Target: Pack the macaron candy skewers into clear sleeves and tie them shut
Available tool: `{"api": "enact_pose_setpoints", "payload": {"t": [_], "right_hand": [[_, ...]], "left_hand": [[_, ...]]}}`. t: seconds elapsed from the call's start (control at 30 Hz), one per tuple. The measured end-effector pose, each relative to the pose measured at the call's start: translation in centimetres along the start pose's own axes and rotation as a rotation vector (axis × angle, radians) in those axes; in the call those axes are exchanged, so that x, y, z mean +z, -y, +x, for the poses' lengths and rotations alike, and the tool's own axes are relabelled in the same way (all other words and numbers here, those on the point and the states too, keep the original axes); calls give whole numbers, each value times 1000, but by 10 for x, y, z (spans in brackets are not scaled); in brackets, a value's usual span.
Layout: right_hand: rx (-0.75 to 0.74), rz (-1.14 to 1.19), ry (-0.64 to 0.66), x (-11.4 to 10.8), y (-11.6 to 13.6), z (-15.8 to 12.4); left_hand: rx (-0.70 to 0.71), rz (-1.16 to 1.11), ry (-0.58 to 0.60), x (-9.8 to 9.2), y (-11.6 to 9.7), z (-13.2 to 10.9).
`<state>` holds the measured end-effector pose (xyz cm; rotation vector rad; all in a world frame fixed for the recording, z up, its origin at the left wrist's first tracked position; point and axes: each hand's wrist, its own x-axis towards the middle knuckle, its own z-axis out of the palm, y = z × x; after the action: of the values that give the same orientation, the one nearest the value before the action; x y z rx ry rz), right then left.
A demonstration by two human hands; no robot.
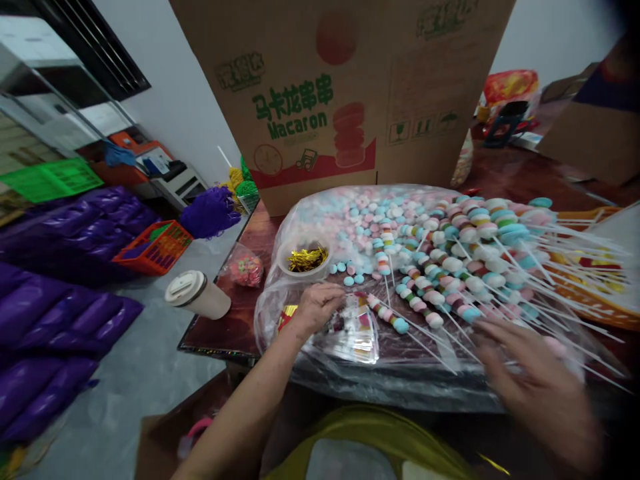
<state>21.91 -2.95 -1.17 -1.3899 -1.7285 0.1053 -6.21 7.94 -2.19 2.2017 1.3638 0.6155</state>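
My left hand (321, 305) rests at the upper left of a fanned stack of shiny printed wrappers (363, 337). Its fingers are bent together and pressed down; what lies under their tips is hidden. Motion blurs my right hand (537, 383), whose fingers reach out open, just below the white sticks of a heap of candy skewers (450, 267) threaded with pastel sweets. One single skewer (387, 313) lies between the hands, beside the wrappers. Behind it, loose pink, blue and white sweets (373, 217) spread over a clear plastic sheet (400, 383).
A tub (304, 259) of gold twist ties stands behind my left hand. A large Macaron carton (350, 100) blocks the back. At the left edge are a lidded cup (200, 293) and a bag of small sweets (243, 268). An orange basket (595, 293) sits right.
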Motion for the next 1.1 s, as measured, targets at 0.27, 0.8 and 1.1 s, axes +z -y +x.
{"api": "enact_pose_setpoints", "payload": {"t": [0.27,0.8,1.1], "right_hand": [[-84,59,388,130,42,72],[191,478,538,81,46,50],[306,502,511,78,52,1]], "left_hand": [[158,103,-6,-1,-4,4],[32,-81,237,-34,-52,-17],[-394,-632,95,19,-59,-63]]}}
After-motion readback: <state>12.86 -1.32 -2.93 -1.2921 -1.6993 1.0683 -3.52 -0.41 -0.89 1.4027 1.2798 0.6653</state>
